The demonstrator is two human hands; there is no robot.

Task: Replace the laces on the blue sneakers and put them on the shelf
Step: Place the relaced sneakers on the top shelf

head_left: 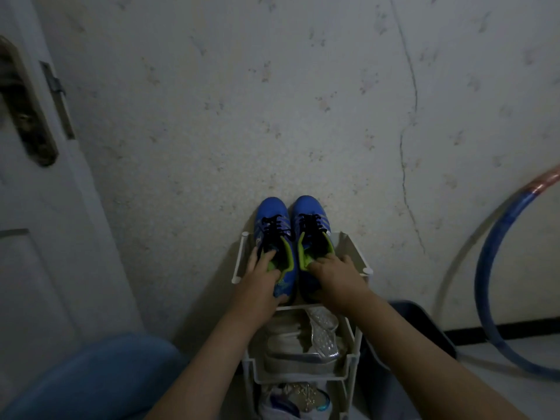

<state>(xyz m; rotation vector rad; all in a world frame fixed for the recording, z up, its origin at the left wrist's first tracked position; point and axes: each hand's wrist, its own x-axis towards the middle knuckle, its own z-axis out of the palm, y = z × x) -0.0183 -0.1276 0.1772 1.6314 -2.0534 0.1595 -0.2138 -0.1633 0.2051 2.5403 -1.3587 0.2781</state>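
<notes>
Gripping the blue sneakers (272, 210) at the white rack's top shelf (353, 253), lower centre of frame, left hand (260, 286) and right hand (339, 277) curl fingers into the collars; black laces (312, 225) look threaded, so only seating and release seem left.

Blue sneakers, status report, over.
Left hand grips left sneaker, right hand grips right sneaker. Both laced black, at top shelf, toes to wall. Nothing blocking seen.

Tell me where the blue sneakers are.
In the head view's centre, the blue sneakers sit side by side on the top tier of the white shelf, toes toward the wall.
</notes>
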